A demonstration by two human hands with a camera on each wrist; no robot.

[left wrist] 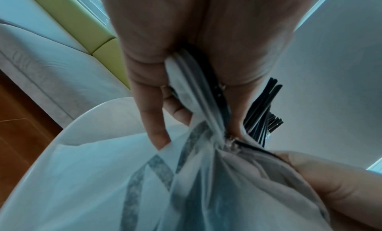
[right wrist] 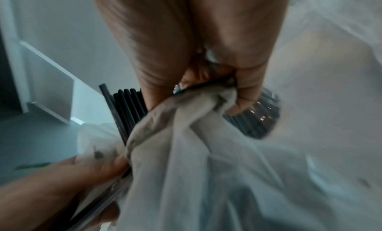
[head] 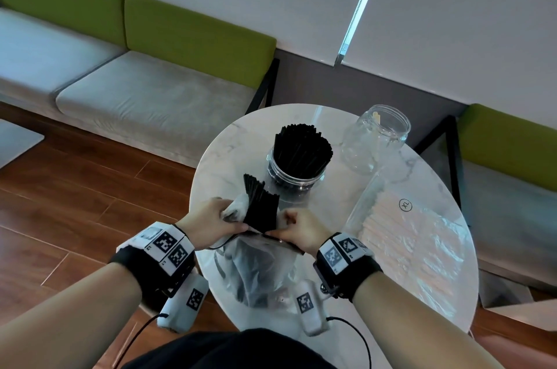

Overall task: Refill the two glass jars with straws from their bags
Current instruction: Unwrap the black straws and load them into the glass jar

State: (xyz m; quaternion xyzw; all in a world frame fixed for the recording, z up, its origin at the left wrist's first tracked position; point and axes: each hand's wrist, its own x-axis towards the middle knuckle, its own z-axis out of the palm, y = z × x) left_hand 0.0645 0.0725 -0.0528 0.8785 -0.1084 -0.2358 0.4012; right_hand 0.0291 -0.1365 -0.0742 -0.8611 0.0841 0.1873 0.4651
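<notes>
A glass jar (head: 297, 177) packed with black straws (head: 303, 150) stands mid-table. Behind it on the right a second glass jar (head: 376, 139) holds almost nothing. A clear bag of black straws (head: 256, 269) lies at the near edge, with a bunch of black straws (head: 260, 205) sticking out of its mouth. My left hand (head: 211, 224) pinches the left side of the bag's mouth (left wrist: 198, 94). My right hand (head: 301, 230) pinches the right side (right wrist: 208, 89). A flat bag of pale straws (head: 401, 227) marked XL lies on the right.
The round white marble table (head: 223, 157) is small, and both bags reach close to its near rim. A grey and green bench (head: 144, 97) runs behind on the left, another seat (head: 509, 157) at the right. Wooden floor (head: 75, 187) lies to the left.
</notes>
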